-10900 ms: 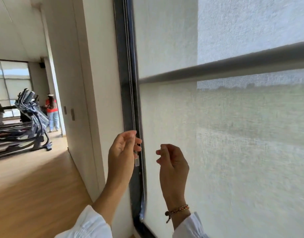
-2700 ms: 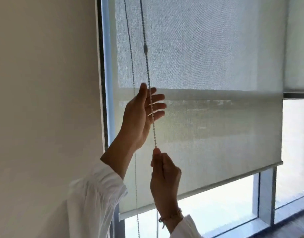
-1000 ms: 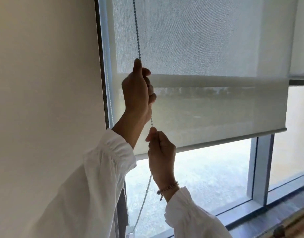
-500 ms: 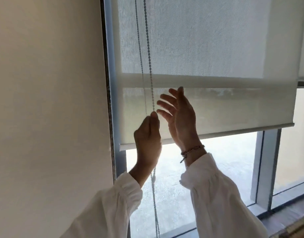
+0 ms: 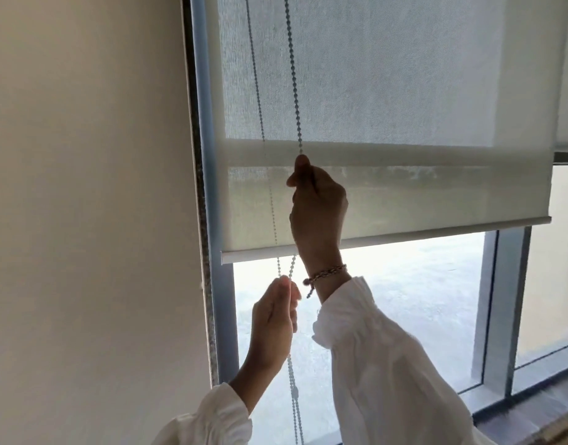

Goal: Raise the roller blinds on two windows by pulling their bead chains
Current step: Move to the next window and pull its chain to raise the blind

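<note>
Blind 1 (image 5: 404,194) partly raised; right hand (image 5: 318,200) and left hand (image 5: 273,319) both pinch bead chain (image 5: 293,75); window 2 pending.

We see the blind (image 5: 404,91), a pale grey translucent mesh, partly raised: its white bottom bar (image 5: 420,234) hangs tilted, lower at the left, with bare glass showing below it. The chain (image 5: 293,75), a loop of small grey beads, hangs in two strands in front of the fabric near its left edge. The right strand looks taut and thicker; the left one is fainter. Below the bar the two strands draw close together and run down side by side.
</note>
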`<action>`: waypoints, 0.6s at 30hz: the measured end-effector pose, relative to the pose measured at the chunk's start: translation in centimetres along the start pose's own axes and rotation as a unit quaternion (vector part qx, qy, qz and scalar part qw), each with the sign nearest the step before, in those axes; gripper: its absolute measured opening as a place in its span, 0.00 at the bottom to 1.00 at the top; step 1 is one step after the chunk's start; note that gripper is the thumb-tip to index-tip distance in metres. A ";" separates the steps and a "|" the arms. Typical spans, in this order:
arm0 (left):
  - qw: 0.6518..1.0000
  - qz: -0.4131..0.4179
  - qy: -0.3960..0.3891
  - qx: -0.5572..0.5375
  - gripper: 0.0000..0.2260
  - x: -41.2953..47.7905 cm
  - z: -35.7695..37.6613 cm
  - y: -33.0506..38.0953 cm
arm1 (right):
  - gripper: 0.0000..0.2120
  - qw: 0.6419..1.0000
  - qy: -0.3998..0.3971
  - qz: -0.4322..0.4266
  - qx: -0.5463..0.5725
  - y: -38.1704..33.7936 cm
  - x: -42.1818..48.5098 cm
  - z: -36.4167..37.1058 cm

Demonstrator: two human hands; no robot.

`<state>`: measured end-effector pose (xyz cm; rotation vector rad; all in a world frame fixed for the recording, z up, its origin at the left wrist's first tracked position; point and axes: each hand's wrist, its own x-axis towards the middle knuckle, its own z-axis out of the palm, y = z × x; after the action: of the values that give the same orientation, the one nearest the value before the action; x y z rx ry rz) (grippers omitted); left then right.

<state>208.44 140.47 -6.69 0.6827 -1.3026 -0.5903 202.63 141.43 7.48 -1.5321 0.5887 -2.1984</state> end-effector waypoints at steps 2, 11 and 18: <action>1.000 -0.014 0.010 -0.012 0.14 1.0 -0.5 0.6 | 0.18 1.000 0.010 -0.013 0.013 0.4 -0.4 -0.4; 0.994 0.060 -0.005 -0.091 0.15 7.5 -0.5 10.2 | 0.18 0.994 0.035 -0.082 -0.069 4.7 -7.3 -1.5; 0.992 0.031 0.012 -0.122 0.20 8.6 2.9 14.3 | 0.16 0.993 0.001 -0.097 -0.071 5.4 -8.5 -2.6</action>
<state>207.31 143.41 9.92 0.4445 -1.1999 -0.6754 203.36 141.82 -2.87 -1.7251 0.6317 -2.3449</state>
